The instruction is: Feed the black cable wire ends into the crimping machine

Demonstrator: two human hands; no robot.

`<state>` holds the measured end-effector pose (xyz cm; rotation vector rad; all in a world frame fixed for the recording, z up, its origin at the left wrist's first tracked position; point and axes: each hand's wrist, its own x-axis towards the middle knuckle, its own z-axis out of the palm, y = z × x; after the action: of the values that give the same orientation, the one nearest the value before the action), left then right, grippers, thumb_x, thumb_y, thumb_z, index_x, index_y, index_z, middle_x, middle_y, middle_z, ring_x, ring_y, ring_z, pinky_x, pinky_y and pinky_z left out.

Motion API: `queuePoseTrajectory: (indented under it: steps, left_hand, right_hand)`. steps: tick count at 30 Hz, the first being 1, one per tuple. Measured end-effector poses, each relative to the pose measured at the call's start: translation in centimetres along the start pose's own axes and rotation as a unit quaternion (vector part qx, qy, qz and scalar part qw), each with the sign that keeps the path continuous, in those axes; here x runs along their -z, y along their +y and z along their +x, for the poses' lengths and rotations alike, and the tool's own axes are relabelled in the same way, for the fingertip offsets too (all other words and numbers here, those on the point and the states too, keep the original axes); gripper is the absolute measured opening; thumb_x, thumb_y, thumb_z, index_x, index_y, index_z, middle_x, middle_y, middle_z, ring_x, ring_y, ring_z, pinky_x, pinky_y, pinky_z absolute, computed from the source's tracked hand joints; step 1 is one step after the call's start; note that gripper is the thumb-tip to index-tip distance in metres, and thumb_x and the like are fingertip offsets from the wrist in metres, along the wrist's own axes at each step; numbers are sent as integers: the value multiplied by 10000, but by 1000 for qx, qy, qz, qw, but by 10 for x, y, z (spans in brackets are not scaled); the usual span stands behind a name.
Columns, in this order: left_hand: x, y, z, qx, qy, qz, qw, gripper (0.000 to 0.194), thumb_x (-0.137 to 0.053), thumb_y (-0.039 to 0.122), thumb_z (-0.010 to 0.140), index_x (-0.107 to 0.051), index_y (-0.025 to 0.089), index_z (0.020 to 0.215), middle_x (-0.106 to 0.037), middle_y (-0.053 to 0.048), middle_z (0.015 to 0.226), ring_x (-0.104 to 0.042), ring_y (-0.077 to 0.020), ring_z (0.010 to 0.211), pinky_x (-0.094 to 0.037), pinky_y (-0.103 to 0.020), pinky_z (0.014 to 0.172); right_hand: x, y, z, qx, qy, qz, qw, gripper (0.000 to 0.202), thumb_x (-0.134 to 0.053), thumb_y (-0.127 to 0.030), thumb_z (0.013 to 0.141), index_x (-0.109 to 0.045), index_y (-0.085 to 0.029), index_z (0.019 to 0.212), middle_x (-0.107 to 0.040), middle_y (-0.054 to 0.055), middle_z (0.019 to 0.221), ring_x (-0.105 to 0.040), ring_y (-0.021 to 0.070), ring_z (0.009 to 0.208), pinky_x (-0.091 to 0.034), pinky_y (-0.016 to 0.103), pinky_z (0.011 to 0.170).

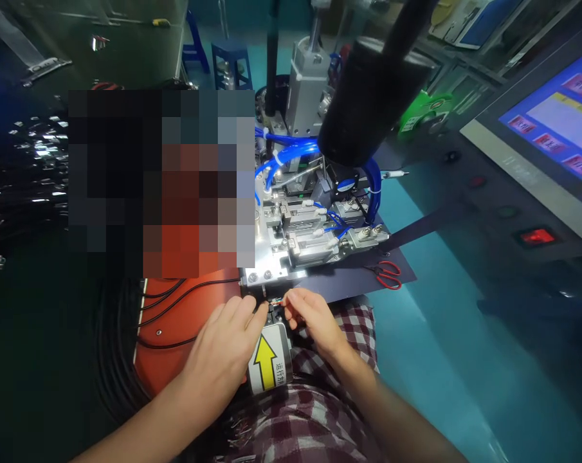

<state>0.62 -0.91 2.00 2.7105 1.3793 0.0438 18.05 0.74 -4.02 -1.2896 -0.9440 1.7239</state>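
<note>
My left hand (233,331) is closed with its fingers together. Its fingertips reach the small dark fixture at the front of the machine, and what they grip, if anything, is hidden. My right hand (312,315) pinches thin coloured wires (277,301), a red one among them. The wires point towards my left fingertips, just above the fixture. Below the hands sits a rounded housing with a yellow arrow label (266,363). Behind them stands the metal machine (305,247) with small cylinders and blue air tubes (295,151).
Red-handled scissors (388,275) lie on the dark plate to the right. Black cables (175,315) cross an orange-red surface (163,357) at left. A black lamp-like cylinder (355,103) hangs above the machine. A control screen (555,109) stands at far right.
</note>
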Motion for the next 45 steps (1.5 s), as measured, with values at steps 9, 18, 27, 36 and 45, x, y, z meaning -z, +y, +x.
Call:
queuePoseTrajectory:
  steps: [9, 18, 27, 36, 45]
  left_hand:
    - [-5, 4, -3, 24, -32, -13, 999, 467, -404, -14, 795, -527, 67, 1238, -581, -127, 981, -499, -236, 788, -497, -377, 682]
    - [-19, -3, -5, 29, 37, -50, 998, 410, -463, 39, 799, -575, 141, 1180, -587, -100, 947, -520, -228, 763, -499, -359, 639]
    - [-16, -2, 1, 44, 20, -60, 997, 380, -441, 73, 818, -580, 151, 1163, -597, -97, 944, -546, -232, 767, -518, -379, 659]
    - [-25, -3, -50, 176, 105, -105, 973, 363, -326, 197, 926, -464, 158, 1259, -499, -122, 1137, -539, -212, 1014, -512, -354, 840]
    - [-28, 4, -77, 188, 96, 24, 977, 583, -390, 325, 913, -182, 231, 1449, -459, -111, 1357, -465, -286, 1197, -457, -446, 943]
  right_hand:
    - [-15, 5, 4, 12, 28, 24, 999, 333, -627, -477, 758, -499, -177, 690, -467, -62, 548, -404, 87, 463, -314, 234, 483]
    - [-14, 3, 5, 10, 3, 52, 999, 333, -629, -472, 758, -491, -178, 681, -464, -65, 525, -392, 90, 467, -307, 238, 496]
    - [-19, 7, 4, 43, 31, 33, 998, 329, -587, -478, 790, -474, -189, 681, -444, -62, 543, -385, 98, 473, -308, 243, 487]
    - [-18, 13, 6, 63, 14, 26, 998, 340, -579, -498, 784, -482, -184, 697, -455, -53, 587, -391, 100, 495, -323, 248, 512]
    - [-18, 13, 5, 65, 12, 29, 997, 347, -591, -506, 788, -494, -186, 695, -462, -54, 589, -402, 103, 502, -328, 249, 524]
